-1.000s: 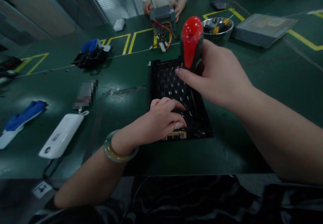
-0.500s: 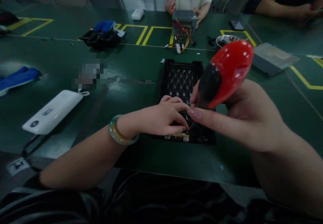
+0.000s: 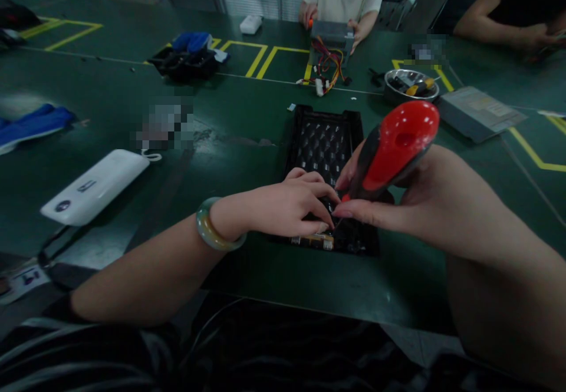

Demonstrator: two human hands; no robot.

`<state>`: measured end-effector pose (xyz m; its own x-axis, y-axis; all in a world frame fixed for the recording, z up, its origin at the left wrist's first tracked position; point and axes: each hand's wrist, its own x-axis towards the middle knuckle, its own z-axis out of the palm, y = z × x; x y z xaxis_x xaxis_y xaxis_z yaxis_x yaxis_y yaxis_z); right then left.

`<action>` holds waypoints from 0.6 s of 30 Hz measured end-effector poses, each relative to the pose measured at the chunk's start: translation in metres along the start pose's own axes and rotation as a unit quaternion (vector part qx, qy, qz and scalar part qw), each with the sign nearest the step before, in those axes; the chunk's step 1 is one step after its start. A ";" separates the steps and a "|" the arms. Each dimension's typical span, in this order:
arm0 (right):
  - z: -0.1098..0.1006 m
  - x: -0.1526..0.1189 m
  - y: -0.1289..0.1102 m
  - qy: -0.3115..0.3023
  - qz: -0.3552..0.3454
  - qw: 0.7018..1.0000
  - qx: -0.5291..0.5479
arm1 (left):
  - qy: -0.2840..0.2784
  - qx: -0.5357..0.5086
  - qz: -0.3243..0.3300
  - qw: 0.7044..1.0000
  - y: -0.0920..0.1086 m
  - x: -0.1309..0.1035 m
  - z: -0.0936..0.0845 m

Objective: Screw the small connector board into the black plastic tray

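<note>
My right hand [image 3: 424, 203] is closed around a screwdriver [image 3: 400, 138] with a red and black handle. Its thin shaft slants down to the near end of a black plastic housing [image 3: 356, 135], which has rows of small shiny bumps. My left hand [image 3: 296, 203] lies over this housing, its thumb and forefinger tips drawn together beside the shaft's tip. Whatever sits between them is too small to make out. The other left fingers extend across the housing. A narrow circuit board [image 3: 316, 240] shows at the housing's near edge, and my hands hide part of the middle.
A metal bowl [image 3: 411, 88] holding tools and a flat grey metal box [image 3: 480, 115] stand at right. A white device [image 3: 95, 188] and a blue glove [image 3: 35, 127] lie left. Across the green table, a person holds a power supply [image 3: 333, 35] with loose cables. A black tray [image 3: 183, 62] carries blue gloves.
The screwdriver handle has turned and dropped lower in my right hand. My view has shifted slightly, uncovering the metal bowl. My left hand keeps its place on the housing.
</note>
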<state>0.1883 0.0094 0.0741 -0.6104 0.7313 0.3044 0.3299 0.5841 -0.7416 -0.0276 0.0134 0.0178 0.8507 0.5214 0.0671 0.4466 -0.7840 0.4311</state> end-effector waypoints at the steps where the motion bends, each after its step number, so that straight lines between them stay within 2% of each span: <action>1: 0.000 0.000 0.000 0.004 0.012 1.000 0.016 | 0.001 0.002 0.000 1.000 0.000 0.000 0.000; 4: 0.000 -0.001 -0.002 0.009 0.034 0.998 0.058 | 0.000 0.003 -0.002 1.000 -0.001 0.000 0.001; 11: -0.007 -0.005 -0.010 -0.047 0.037 0.996 0.062 | -0.024 0.006 -0.006 1.000 0.002 0.002 -0.004; 18: -0.008 -0.002 -0.008 -0.028 0.011 0.999 0.027 | -0.019 0.007 0.000 1.000 0.002 0.001 -0.003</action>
<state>0.1930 0.0060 0.0836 -0.6428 0.7226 0.2544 0.3062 0.5467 -0.7793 -0.0269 0.0135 0.0217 0.8608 0.5078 0.0333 0.4494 -0.7892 0.4185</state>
